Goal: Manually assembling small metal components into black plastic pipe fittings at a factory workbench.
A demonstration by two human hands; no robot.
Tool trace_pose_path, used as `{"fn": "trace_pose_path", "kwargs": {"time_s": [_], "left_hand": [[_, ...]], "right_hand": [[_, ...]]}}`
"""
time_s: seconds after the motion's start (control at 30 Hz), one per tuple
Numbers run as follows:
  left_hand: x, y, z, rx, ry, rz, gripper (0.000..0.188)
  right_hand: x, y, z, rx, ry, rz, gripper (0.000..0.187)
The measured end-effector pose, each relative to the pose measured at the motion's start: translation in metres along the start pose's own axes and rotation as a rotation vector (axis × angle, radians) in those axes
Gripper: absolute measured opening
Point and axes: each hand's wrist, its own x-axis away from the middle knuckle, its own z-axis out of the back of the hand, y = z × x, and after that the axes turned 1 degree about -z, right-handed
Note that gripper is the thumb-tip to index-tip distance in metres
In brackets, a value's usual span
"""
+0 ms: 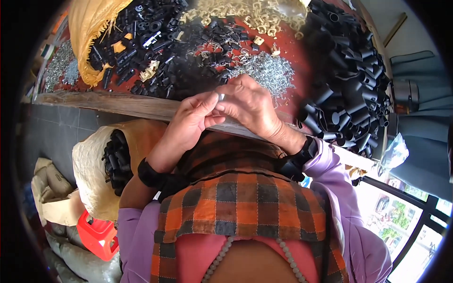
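Close together over the table's front edge, my two hands meet at the fingertips. My left hand (pixel 191 117) is closed, its thumb and forefinger pinching a small pale grey piece (pixel 221 97) too small to name. My right hand (pixel 255 104) is also closed, with thumb and fingers bent at that same spot; whether it grips the piece too is hidden. Just beyond the right hand lies a heap of small silvery metal parts (pixel 271 73). Behind the fingers, black plastic parts (pixel 163 70) are strewn with thin metal pieces (pixel 212 49) among them.
Cream plastic clips (pixel 257 16) are piled at the far side. Black tube-like parts (pixel 349 80) cover the table's right. A yellow woven sack (pixel 87 33) lies at the far left. Below stand an open sack (pixel 89 165) of black parts and a red plastic jug (pixel 96 236).
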Motion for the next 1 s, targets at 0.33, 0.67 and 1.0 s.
{"fn": "trace_pose_path", "kwargs": {"time_s": [0.33, 0.67, 1.0], "left_hand": [[-0.002, -0.005, 0.014, -0.190, -0.095, -0.065, 0.025], [-0.005, -0.007, 0.000, -0.173, -0.071, 0.023, 0.027], [-0.003, -0.004, 0.003, -0.121, -0.056, 0.048, 0.024]], "right_hand": [[0.024, 0.003, 0.090, 0.888, -0.338, -0.120, 0.038], [0.049, 0.030, 0.133, 1.068, -0.697, -0.329, 0.025], [0.014, -0.005, 0.148, 0.556, -0.319, -0.389, 0.028]]}}
